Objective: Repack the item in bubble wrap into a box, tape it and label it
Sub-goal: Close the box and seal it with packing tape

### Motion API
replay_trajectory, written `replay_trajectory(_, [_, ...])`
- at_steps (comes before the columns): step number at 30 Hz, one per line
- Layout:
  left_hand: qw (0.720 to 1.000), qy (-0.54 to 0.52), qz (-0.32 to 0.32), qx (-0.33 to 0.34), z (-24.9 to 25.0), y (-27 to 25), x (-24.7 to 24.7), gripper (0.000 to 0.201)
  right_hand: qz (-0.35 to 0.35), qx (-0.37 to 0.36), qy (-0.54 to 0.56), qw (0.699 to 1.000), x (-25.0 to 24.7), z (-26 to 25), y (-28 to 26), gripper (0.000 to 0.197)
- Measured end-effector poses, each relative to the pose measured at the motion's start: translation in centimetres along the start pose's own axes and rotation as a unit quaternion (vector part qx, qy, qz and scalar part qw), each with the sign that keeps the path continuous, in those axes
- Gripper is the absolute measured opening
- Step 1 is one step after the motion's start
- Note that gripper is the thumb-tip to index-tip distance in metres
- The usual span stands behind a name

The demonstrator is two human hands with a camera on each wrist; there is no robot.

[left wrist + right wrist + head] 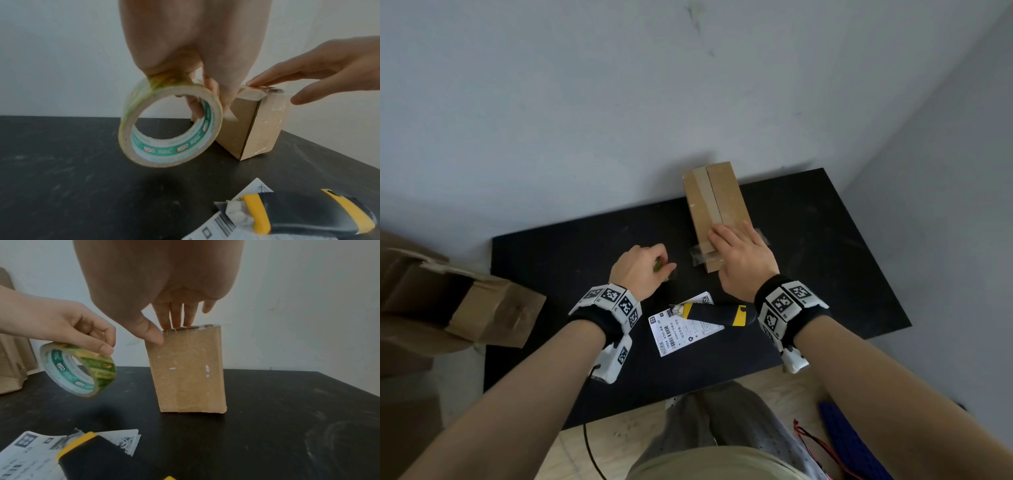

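Note:
A long closed cardboard box point(717, 205) lies on the black table point(568, 246), with clear tape along its top seam and over its near end. My right hand point(736, 246) presses straight fingers point(174, 316) flat on the taped near end, and its thumb touches the end face of the box point(189, 373). My left hand point(650, 263) grips a roll of clear tape point(170, 126) by its rim, lifted off the table to the left of the box point(252, 126). A white shipping label point(681, 325) lies near the front edge.
A yellow-and-black utility knife point(719, 313) lies on the label. A larger open cardboard box point(465, 308) stands off the table's left edge. Walls close in behind and to the right. A blue object point(849, 442) lies on the floor at the lower right.

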State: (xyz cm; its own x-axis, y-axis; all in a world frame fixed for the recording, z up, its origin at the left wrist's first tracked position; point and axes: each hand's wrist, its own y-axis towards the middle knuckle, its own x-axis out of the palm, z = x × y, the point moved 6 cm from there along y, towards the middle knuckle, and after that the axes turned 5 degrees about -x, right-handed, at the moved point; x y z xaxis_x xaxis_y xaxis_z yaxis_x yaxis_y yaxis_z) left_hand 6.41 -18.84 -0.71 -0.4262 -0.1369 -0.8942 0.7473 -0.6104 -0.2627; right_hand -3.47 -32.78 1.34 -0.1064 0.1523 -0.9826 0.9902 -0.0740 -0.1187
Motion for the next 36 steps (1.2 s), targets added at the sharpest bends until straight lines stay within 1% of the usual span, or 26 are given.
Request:
replay_trajectory(4, [0.999, -0.025, 0.045, -0.002, 0.4, -0.6, -0.2, 0.016, -0.003, 0.01, 0.002, 1.0, 0.2, 0.2, -0.1, 0.068])
replay_trajectory(7, [0.997, -0.043, 0.058, -0.021, -0.2, -0.8, 0.5, 0.014, -0.004, 0.009, -0.003, 1.0, 0.2, 0.4, -0.2, 0.069])
replay_trajectory(8, [0.997, -0.055, 0.057, -0.026, -0.5, -0.8, 0.9, 0.018, -0.004, 0.007, -0.003, 1.0, 0.2, 0.5, -0.2, 0.069])
replay_trajectory(10, [0.995, -0.085, 0.05, -0.034, -1.1, -0.6, 1.7, 0.038, -0.001, 0.006, -0.003, 1.0, 0.2, 0.6, -0.2, 0.069])
replay_trajectory(11, [0.995, -0.083, 0.051, -0.031, -1.1, -0.6, 2.0, 0.042, 0.003, 0.006, -0.002, 1.0, 0.3, 0.6, -0.2, 0.07])
replay_trajectory(12, [0.996, -0.064, 0.06, -0.016, -1.0, -0.6, 2.1, 0.039, 0.006, 0.005, 0.0, 1.0, 0.3, 0.6, -0.2, 0.07])
replay_trajectory(14, [0.996, -0.018, 0.081, 0.035, -0.4, -0.9, 2.3, 0.021, 0.018, -0.002, 0.008, 1.0, 0.4, 0.5, -0.2, 0.069])
replay_trajectory(15, [0.995, -0.005, 0.085, 0.049, -0.3, -1.0, 2.6, 0.013, 0.025, -0.005, 0.013, 1.0, 0.3, 0.5, -0.2, 0.068])
replay_trajectory(17, [0.996, 0.009, 0.073, 0.044, -0.4, -1.2, 3.3, 0.006, 0.038, -0.003, 0.019, 0.999, 0.4, 0.5, -0.3, 0.067])
replay_trajectory(19, [0.998, 0.016, 0.049, 0.024, -0.8, -1.4, 4.1, 0.005, 0.041, 0.008, 0.015, 0.999, 0.4, 0.6, -0.4, 0.068])
replay_trajectory(23, [0.999, 0.04, 0.009, -0.002, -1.2, -1.9, 5.3, 0.01, 0.028, 0.02, 0.018, 0.999, 0.9, 0.7, -0.7, 0.072])
replay_trajectory(25, [0.999, 0.033, -0.012, -0.016, -1.3, -2.0, 5.7, 0.014, 0.024, 0.022, 0.024, 0.999, 1.0, 0.8, -0.9, 0.073])
replay_trajectory(27, [0.999, 0.007, -0.022, -0.026, -1.3, -2.2, 5.9, 0.021, 0.021, 0.024, 0.038, 0.999, 1.0, 1.1, -1.2, 0.076])
replay_trajectory(28, [0.999, -0.019, -0.012, -0.027, -1.1, -2.2, 5.6, 0.024, 0.022, 0.024, 0.044, 0.999, 0.9, 1.3, -1.4, 0.076])
replay_trajectory(31, [0.992, -0.107, 0.069, -0.016, 0.3, -2.5, 3.6, 0.024, 0.044, 0.017, 0.071, 0.996, 0.5, 1.9, -2.4, 0.075])
replay_trajectory(34, [0.971, -0.191, 0.143, 0.005, 2.7, -3.2, 1.5, 0.022, 0.06, 0.023, 0.109, 0.992, -0.1, 2.7, -3.5, 0.075])
replay_trajectory(36, [0.956, -0.227, 0.186, 0.011, 4.1, -3.7, 0.5, 0.018, 0.072, 0.031, 0.125, 0.989, -0.4, 3.4, -4.2, 0.075])
